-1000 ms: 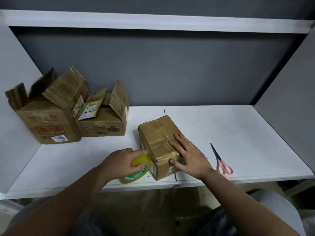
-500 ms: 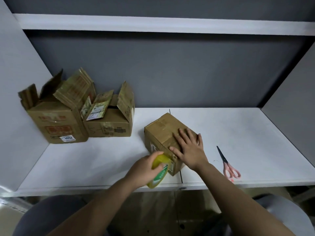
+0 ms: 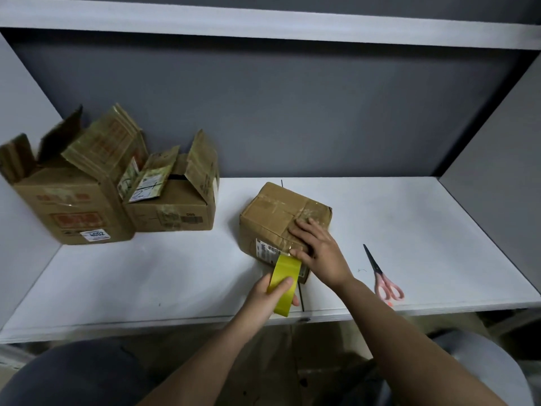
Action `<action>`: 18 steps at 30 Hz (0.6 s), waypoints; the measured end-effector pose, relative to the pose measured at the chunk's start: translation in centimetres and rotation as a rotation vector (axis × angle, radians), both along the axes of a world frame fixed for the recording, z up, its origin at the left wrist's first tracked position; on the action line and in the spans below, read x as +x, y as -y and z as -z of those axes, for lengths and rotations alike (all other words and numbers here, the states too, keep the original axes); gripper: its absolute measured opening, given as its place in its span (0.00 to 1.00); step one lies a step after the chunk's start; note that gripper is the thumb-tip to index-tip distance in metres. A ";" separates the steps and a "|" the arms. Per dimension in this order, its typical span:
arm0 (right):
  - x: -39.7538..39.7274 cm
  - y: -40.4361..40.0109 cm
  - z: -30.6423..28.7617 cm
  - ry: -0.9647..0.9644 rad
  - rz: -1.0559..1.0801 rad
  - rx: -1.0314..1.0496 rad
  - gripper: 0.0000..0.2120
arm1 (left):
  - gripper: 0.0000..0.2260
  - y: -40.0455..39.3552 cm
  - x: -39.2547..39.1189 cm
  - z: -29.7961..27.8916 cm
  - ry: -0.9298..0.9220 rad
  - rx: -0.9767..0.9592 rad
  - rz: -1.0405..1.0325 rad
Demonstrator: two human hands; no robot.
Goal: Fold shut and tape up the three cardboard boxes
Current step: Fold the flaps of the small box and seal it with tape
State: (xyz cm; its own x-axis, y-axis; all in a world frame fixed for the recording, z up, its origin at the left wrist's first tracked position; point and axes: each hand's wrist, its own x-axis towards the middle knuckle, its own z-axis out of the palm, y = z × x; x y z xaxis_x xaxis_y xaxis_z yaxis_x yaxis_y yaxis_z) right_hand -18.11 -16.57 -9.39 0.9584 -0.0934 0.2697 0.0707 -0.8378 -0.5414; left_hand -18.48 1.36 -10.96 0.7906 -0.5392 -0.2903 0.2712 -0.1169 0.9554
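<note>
A small closed cardboard box [image 3: 275, 215] sits mid-table with its flaps folded shut. My right hand [image 3: 317, 249] presses flat on its near top corner, thumb at the front edge. My left hand [image 3: 268, 294] grips a yellow tape roll [image 3: 284, 284] just in front of the box, the roll reaching up to the box's front edge. Two other boxes stand at the left with flaps up: a large one [image 3: 67, 212] and a medium one [image 3: 172, 213].
Pink-handled scissors [image 3: 382, 276] lie on the white table [image 3: 146, 276] to the right of the small box. A grey back wall and side panels enclose the table. A white shelf [image 3: 263, 22] runs overhead.
My left hand carried the tape roll from the box's left side round to its front edge. My right hand slid toward the near corner of the box top.
</note>
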 end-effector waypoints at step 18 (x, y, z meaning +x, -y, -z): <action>0.9 0.4 0.6 0.102 -0.050 0.101 0.19 | 0.08 1.9 0.5 2.2 -0.054 0.099 -0.170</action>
